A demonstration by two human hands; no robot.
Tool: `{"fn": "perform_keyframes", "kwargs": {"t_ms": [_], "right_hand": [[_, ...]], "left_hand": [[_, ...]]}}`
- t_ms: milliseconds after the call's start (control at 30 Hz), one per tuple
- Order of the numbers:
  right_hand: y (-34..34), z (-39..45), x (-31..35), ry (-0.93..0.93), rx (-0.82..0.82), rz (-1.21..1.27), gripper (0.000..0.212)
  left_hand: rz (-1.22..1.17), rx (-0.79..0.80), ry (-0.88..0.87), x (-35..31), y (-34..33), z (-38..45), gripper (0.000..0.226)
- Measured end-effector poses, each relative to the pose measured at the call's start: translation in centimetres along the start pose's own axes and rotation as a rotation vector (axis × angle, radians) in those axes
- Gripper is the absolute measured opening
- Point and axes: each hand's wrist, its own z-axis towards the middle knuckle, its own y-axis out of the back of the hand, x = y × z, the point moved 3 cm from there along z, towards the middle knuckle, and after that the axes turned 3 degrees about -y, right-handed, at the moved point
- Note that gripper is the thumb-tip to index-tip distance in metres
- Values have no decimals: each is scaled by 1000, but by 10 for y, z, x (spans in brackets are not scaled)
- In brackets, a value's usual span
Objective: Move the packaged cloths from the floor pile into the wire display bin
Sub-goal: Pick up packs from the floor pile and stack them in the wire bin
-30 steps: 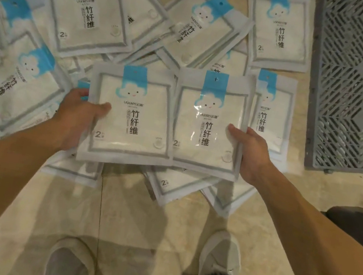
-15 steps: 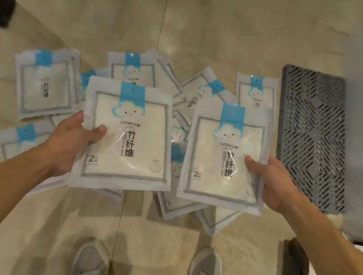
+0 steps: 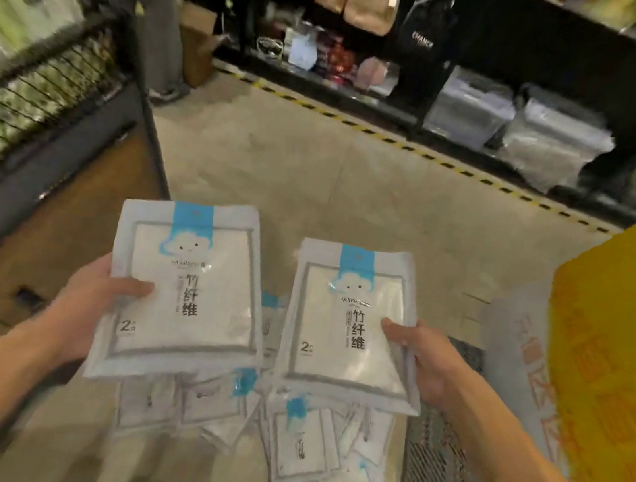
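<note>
Left hand point(image 3: 94, 297) grips a packaged cloth stack point(image 3: 183, 293) by its left edge, thumb curled over the face; right hand point(image 3: 429, 360) grips a second packaged cloth stack point(image 3: 352, 327) by its right edge, thumb likewise on top. Both stacks held face-up, side by side and apart, above the floor pile point(image 3: 293, 444). Wire display bin point(image 3: 23, 95) at far left, well apart from both hands.

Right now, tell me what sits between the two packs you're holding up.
In the head view, nothing held sits between the left pack and the right pack; through the gap shows a bit of the floor pile below.
</note>
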Motion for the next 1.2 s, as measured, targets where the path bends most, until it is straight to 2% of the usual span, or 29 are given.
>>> {"fn": "perform_keyframes", "kwargs": {"t_ms": [167,267,367,467,500,567,667,700,767,833,867,933,1000,1033,1100,1200], "right_hand": [[-75,-97,73,65,90,-57,38],[-128,-150,106,82,189,-35,29],[-176,-188,123,68,325,-27,22],[-219,-214,129,48,451,-77,20],[-233,-222,129,48,504,-107,21],[-257,-238,125,57,612,-170,21],[-290,-264,115,86,788,-261,24],[-301,-273,111,99,837,-287,27],[-317,-291,95,125,937,-332,34],[-334,-312,77,127,1038,-379,40],[-341,-323,68,119,1086,-396,44],[-352,-348,46,103,1171,-448,53],[-363,-373,22,67,1226,-498,50],[-368,-386,10,55,1246,-520,46],[-379,-413,-12,50,1284,-566,40],[-394,-452,-47,45,1330,-638,40]], "left_hand": [[-68,-54,-149,-100,67,-108,44],[-130,-115,-220,-135,100,-175,42],[-186,-108,-271,-155,127,-244,39],[-227,-234,-359,-156,165,-309,97],[-247,-289,-381,-154,175,-331,108],[-255,-390,-412,-144,186,-376,114],[-310,-547,-457,-114,191,-443,109],[-324,-593,-471,-103,192,-465,99],[-334,-680,-495,-79,188,-509,64],[-374,-786,-510,-52,189,-551,51],[-389,-841,-515,-40,186,-573,55],[-399,-915,-518,-17,179,-613,87],[-407,-944,-524,3,171,-651,106],[-414,-960,-522,12,168,-669,104],[-439,-995,-538,28,163,-704,83],[-486,-1083,-595,60,168,-754,63]]}}
